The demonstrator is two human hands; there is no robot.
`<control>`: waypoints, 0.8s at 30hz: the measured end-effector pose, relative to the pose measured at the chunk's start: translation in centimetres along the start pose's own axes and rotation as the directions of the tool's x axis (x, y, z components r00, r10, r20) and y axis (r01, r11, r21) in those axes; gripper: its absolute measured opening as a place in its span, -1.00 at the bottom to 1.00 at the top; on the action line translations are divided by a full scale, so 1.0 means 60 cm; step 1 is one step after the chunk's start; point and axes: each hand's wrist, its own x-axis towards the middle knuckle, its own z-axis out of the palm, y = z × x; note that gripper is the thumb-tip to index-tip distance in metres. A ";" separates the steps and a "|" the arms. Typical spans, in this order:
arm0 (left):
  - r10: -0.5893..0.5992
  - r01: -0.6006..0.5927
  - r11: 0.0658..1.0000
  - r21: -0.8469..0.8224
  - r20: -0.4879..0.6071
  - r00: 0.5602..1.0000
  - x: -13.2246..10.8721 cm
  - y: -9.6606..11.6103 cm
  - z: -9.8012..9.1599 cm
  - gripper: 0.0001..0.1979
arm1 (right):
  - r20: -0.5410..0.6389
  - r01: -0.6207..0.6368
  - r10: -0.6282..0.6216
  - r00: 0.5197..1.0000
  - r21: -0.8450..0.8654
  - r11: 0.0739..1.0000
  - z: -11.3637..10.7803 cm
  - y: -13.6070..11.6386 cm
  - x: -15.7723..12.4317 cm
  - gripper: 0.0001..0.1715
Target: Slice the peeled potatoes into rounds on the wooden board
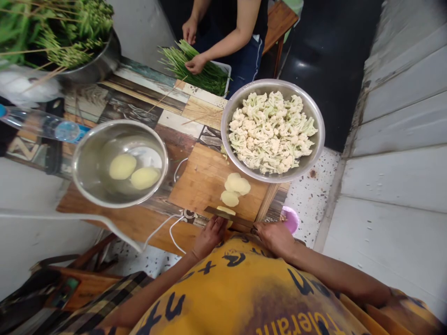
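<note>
My right hand [275, 238] is closed round the handle of a kitchen knife [240, 221]. Its blade points left across the near edge of a wooden cutting board [199, 172]. Just on my side of the blade, my left hand [211, 236] has its fingers closed on a peeled potato [229, 224], most of it hidden by the fingers and blade. One thin potato slice [226, 210] lies against the far side of the blade. Beyond it, several pale potato slices [236, 184] overlap on the board.
Left of the board stands a steel bowl [120, 203] with two peeled potatoes [123, 166]. A wide steel basin [321, 135] of cauliflower florets [272, 132] is behind it. A bottle [42, 124], a pot of greens [94, 67], a white cable [104, 218]; a co-worker's hands [196, 63] handle green stalks.
</note>
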 end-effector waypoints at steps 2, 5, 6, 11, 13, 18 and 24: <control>0.001 -0.001 1.000 -0.006 -0.004 1.000 -0.002 -0.002 0.004 -0.63 | 0.013 -0.003 0.003 1.000 -0.006 1.000 0.000 0.000 0.004 -0.79; 0.009 -0.009 1.000 -0.003 0.010 1.000 -0.003 -0.005 0.006 -0.61 | 0.049 -0.004 0.004 0.999 0.006 1.000 0.002 -0.003 0.015 -0.83; 0.010 -0.010 1.000 0.005 0.013 1.000 -0.003 -0.006 0.005 -0.60 | 0.057 -0.003 0.003 0.998 0.008 1.000 0.003 -0.004 0.021 -0.84; 0.022 -0.020 0.999 0.042 -0.051 0.998 0.004 -0.005 0.003 -0.62 | 0.060 -0.011 0.011 0.998 0.002 1.000 0.009 -0.016 0.064 -0.76; 0.022 -0.020 0.999 0.035 -0.058 0.998 0.006 -0.003 0.003 -0.61 | 0.050 -0.019 0.018 0.999 0.002 1.000 0.011 -0.018 0.078 -0.72; 0.002 -0.002 1.000 0.010 -0.020 1.000 0.002 0.001 0.000 -0.60 | -0.020 -0.001 0.002 1.000 0.035 0.999 0.011 -0.013 0.063 -0.71; -0.068 0.070 0.997 -0.022 0.059 0.996 -0.001 0.007 -0.005 -0.68 | -0.059 0.068 -0.065 0.996 0.054 0.996 0.004 -0.010 0.002 -0.74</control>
